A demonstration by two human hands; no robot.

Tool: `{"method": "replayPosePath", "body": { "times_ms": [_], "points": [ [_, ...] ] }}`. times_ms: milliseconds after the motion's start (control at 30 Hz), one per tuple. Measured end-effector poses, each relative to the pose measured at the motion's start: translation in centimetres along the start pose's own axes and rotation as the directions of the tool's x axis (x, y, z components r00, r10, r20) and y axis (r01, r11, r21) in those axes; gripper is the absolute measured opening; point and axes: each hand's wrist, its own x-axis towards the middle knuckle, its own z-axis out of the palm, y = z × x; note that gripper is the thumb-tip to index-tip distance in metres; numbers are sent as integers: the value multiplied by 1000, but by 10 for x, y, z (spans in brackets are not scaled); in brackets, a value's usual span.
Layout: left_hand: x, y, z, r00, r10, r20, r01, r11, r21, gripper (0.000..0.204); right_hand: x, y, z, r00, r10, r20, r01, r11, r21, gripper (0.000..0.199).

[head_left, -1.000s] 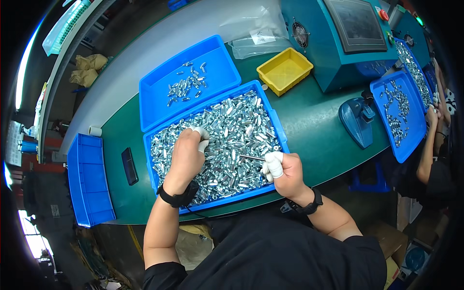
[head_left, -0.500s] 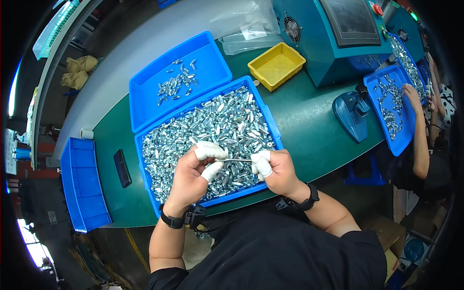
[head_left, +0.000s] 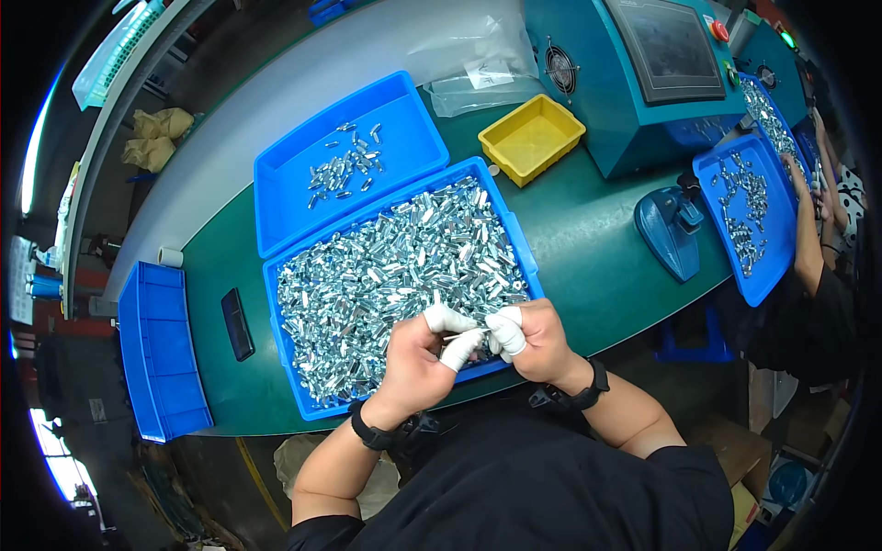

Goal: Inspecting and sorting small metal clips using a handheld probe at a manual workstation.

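My left hand (head_left: 418, 360), its thumb and forefinger wrapped in white finger covers, is closed in a pinch on a thin metal rod (head_left: 467, 333); only a narrow pale sliver of it shows. Close against it, my right hand (head_left: 540, 342) has its white-covered fingertips pressed together at the rod's other end. What those fingers hold there is hidden. Both hands are over the near right part of a blue tray (head_left: 520, 241) heaped with small shiny metal fittings (head_left: 395, 266). Behind it, a second blue tray (head_left: 294, 197) carries a loose group of the same fittings (head_left: 344, 170).
A yellow bin (head_left: 531, 138) and a blue-green machine (head_left: 597, 119) stand at the back right. A blue tool stand (head_left: 669, 234) sits right of my hands. Farther right, another person's hand (head_left: 804, 188) is by a blue parts tray (head_left: 779, 266). A phone (head_left: 237, 324) and blue box (head_left: 161, 354) lie left.
My left hand has moved right and nearer to me, closing the gap to my right hand. The rod between them is now mostly covered. The other person's hand has shifted right.
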Motion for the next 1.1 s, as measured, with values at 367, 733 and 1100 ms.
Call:
{"method": "replayPosePath", "body": {
  "times_ms": [367, 733, 1100],
  "points": [
    [19, 28, -19, 950, 230, 211, -306, 823, 479, 2, -3, -2, 4, 988, 133, -82, -128, 990, 63, 34],
    [69, 15, -113, 868, 334, -367, -127, 865, 485, 19, -11, -1, 12, 975, 116, -190, -90, 986, 139, 37],
    [60, 8, -82, 947, 270, 176, -238, 220, 946, 25, -7, 0, 6, 978, 139, -154, -120, 985, 125, 37]
  ]
}}
